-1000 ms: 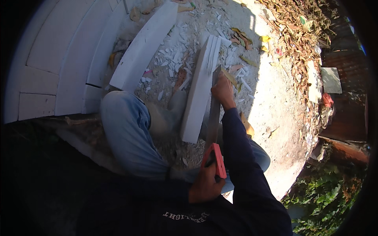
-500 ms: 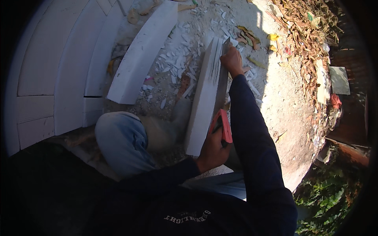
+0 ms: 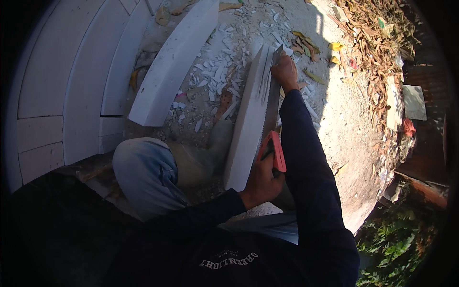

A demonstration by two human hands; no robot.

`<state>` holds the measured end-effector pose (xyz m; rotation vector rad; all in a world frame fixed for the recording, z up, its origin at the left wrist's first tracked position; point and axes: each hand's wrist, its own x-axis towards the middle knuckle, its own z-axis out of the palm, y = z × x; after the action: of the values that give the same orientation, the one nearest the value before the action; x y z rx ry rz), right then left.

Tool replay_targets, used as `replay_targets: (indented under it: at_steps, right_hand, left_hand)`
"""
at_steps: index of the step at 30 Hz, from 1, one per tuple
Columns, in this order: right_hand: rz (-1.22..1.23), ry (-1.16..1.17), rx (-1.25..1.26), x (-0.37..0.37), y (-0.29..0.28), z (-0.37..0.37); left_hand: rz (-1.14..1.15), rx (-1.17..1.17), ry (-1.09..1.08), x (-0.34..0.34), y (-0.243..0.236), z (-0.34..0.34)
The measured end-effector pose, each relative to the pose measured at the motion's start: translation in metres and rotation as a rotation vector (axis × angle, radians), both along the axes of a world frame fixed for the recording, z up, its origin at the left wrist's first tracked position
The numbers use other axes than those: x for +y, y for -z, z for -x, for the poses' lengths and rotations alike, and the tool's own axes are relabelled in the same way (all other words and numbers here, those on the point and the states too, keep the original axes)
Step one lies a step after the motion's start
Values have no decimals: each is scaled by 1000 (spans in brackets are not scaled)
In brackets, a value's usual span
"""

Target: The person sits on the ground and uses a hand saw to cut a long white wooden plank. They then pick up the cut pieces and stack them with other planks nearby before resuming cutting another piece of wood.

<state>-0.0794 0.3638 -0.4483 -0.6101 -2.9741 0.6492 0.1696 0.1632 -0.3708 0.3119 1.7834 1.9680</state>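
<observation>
A hand saw lies lengthwise along the right side of a long white block (image 3: 241, 143), its toothed edge facing the block. My left hand (image 3: 260, 184) is wrapped round the saw's red and black handle (image 3: 277, 155) near the block's close end. At the far end, the fingers of my right hand (image 3: 285, 72) are closed on the tip of the grey saw blade (image 3: 271, 107). Dark, rough grooves run along the far part of the block's top. Whether the teeth touch the block cannot be made out.
Another white block (image 3: 172, 67) lies to the left, and more white blocks (image 3: 86, 86) are stacked beyond it. White chips (image 3: 217, 76) litter the ground between. My bent knee (image 3: 143, 167) is left of the worked block. Dry leaves (image 3: 377, 62) lie at the far right.
The saw and both hands have shifted slightly to the right, and the handle a little toward me. Both hands keep their hold. The view has shifted slightly.
</observation>
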Motion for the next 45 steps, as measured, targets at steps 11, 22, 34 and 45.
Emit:
replay_targets:
  at_steps: [11,22,34,45]
  right_hand:
    - [-37,-59,-66,-10,12,-28]
    - [3,-53,-144,-90,-19,-163]
    - [561,473,398,-80,-66,-235]
    - [222,229,-42,-189,51,-334]
  left_hand:
    - [139,-108,14,-14,-31,-18]
    - [152,-189,53,-88,-68,-135]
    - [101,62,34,-120,-90,-60]
    - [175,232,-122,-116,-75,89]
